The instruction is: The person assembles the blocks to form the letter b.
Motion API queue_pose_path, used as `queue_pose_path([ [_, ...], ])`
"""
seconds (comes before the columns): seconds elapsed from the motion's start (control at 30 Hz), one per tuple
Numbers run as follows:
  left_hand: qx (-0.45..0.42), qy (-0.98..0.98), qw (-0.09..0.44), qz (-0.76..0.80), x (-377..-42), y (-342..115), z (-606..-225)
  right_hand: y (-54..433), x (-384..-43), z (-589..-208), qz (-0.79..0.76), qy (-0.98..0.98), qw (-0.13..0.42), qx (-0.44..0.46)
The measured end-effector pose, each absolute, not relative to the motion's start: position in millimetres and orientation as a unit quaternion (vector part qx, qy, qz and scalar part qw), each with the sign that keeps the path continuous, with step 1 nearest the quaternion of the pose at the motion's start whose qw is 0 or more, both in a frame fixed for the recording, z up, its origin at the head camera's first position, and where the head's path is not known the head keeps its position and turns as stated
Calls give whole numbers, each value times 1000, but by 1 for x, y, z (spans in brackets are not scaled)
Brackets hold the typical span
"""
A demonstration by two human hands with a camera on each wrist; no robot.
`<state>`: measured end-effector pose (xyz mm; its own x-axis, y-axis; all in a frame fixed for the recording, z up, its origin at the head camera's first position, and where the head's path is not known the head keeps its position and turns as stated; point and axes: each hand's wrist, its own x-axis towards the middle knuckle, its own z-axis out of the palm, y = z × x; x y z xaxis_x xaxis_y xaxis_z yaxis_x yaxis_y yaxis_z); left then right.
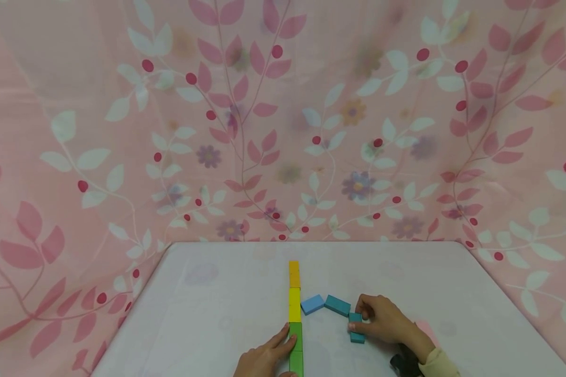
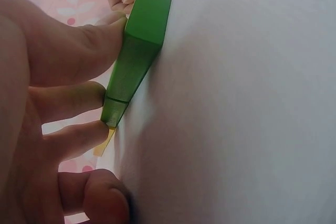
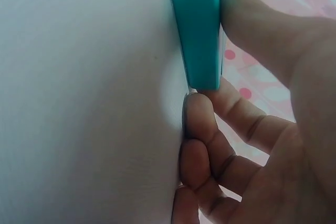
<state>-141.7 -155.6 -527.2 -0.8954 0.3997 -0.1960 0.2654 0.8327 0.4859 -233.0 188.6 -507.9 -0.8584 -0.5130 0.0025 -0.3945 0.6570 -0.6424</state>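
Note:
A straight row of blocks runs away from me in the head view: two green blocks nearest, then a yellow block and an orange block. My left hand rests its fingertips along the green blocks. In the left wrist view the thumb presses the edge of the nearest green block. To the right, my right hand holds a teal block, thumb laid on it and index finger at its far end. The right wrist view shows this teal block low over the white surface.
A light blue block and another teal block form a bent line from the yellow block toward the held one. Everything lies on a white table. A pink flowered cloth hangs behind and beside it.

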Motion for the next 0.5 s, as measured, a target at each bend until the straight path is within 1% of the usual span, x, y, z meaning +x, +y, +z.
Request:
queue_pose_path([
  [0.33, 173, 945, 156, 232, -143, -156, -529, 190, -230, -508, -319, 908, 74, -263],
  [0.5, 179, 945, 141, 237, -142, -156, -529, 189, -231, -509, -318, 907, 67, -266],
])
